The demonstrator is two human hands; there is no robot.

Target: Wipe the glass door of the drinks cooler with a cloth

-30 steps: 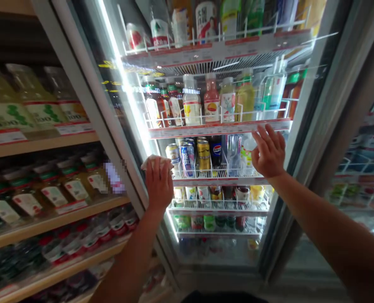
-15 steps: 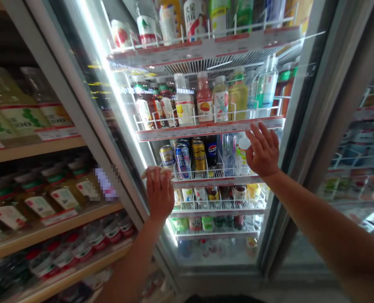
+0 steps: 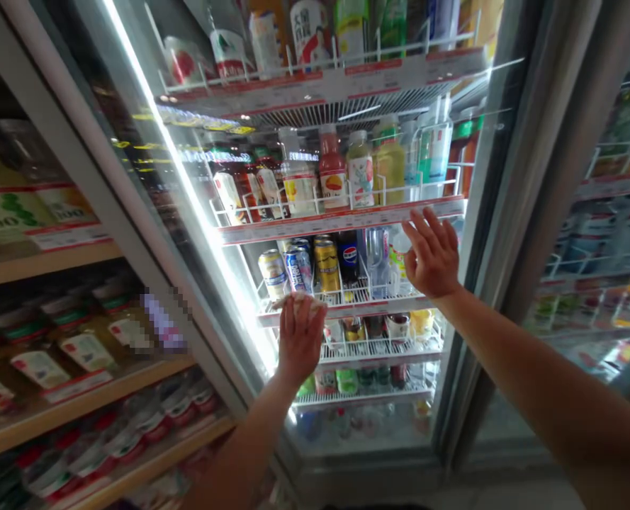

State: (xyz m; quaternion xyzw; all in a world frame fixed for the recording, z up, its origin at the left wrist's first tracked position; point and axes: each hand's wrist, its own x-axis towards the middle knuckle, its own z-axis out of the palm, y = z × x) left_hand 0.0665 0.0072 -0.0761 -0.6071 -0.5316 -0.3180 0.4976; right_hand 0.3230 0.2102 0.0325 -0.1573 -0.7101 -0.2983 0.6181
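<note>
My left hand (image 3: pixel 300 343) is closed over a folded pale cloth (image 3: pixel 302 301), whose edge shows above the fingertips. The cloth appears to lie against the glass door (image 3: pixel 187 152) of a lit drinks fridge, in front of the lower shelf edge. Farther right and higher, my right hand (image 3: pixel 432 256) is open, fingers spread, seemingly flat on the same glass. Behind the glass, between the hands, stand a gold can (image 3: pixel 326 265), a blue and white can (image 3: pixel 297 268) and a dark Pepsi bottle (image 3: pixel 349 255).
Juice bottles (image 3: pixel 332 177) line the wire shelf above. To the left, an open wooden shelf (image 3: pixel 117 388) carries rows of jars (image 3: pixel 83 347). A metal door frame (image 3: pixel 498 212) runs up the right side, with another stocked fridge (image 3: pixel 602 234) beyond it.
My left hand has slid right with the cloth, from the door's left side to in front of the cans. My right hand stays in about the same place on the glass. The view has shifted slightly.
</note>
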